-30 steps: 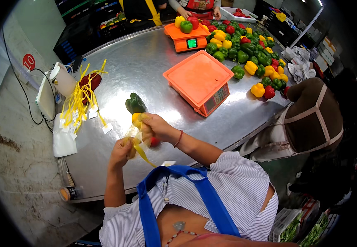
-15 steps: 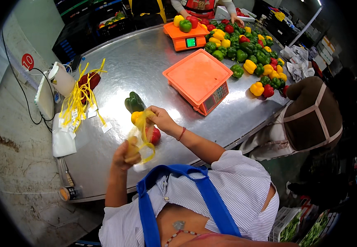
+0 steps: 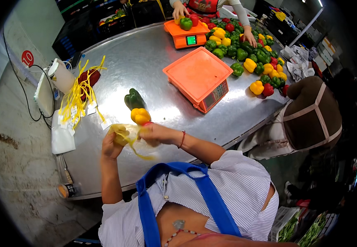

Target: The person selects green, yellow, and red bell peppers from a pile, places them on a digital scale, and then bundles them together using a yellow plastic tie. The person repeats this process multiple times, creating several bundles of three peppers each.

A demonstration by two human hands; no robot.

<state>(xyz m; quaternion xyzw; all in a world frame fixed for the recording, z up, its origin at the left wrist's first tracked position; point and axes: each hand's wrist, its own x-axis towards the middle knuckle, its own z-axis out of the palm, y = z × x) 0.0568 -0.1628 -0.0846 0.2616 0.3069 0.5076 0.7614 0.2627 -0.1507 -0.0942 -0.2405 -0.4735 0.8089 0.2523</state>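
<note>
A yellow mesh net bag (image 3: 125, 131) is stretched between my two hands just above the steel table. My left hand (image 3: 111, 144) is closed on one side of it. On the other side my right hand (image 3: 157, 134), smeared by motion, grips the mesh; a loose yellow tail dangles below. Just beyond the hands lie a yellow bell pepper (image 3: 140, 116) and, behind it, a dark green bell pepper (image 3: 134, 99). A red bell pepper (image 3: 147, 123) shows only as a sliver behind my right hand.
An orange scale (image 3: 199, 76) stands ahead; a farther scale (image 3: 186, 40) bears peppers. Peppers heap (image 3: 244, 53) at the far right. Tagged yellow nets (image 3: 84, 94) and white plastic bags (image 3: 63, 140) lie left. A co-worker (image 3: 203, 6) stands opposite, another person (image 3: 310, 111) at right.
My left hand has moved left and up, my right hand down, with the net between them. The yellow pepper is uncovered, the red one mostly hidden. The co-worker's hand reached the far scale's peppers.
</note>
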